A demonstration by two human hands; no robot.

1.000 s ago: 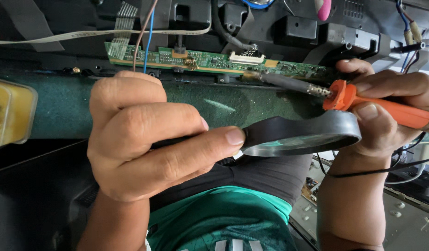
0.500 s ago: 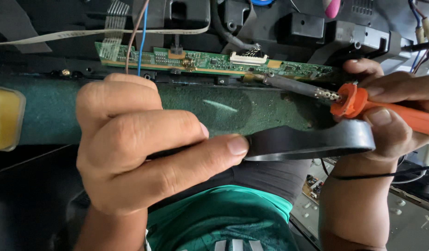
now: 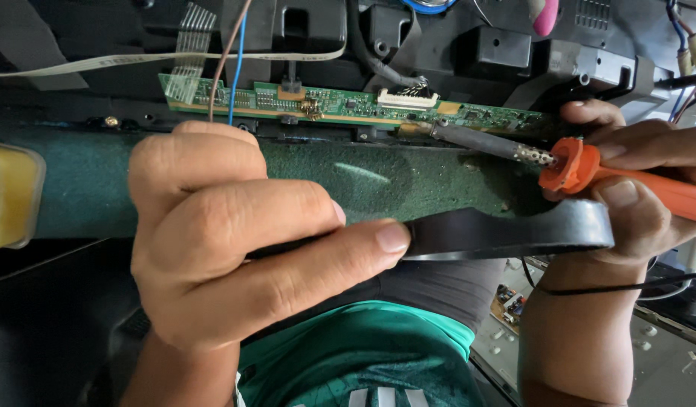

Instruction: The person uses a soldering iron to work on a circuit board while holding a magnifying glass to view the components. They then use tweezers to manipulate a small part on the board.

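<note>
Left hand (image 3: 235,249) fills my view, fist closed around the handle of a black magnifying glass (image 3: 513,230), seen edge-on so I can't see its lens. Right hand (image 3: 634,196) grips an orange soldering iron (image 3: 581,167), its handle cut off at the frame edge, tip touching the long green circuit board (image 3: 348,104).

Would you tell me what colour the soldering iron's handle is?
Orange, clearest in the head view: the soldering iron is held in the right hand.
</note>
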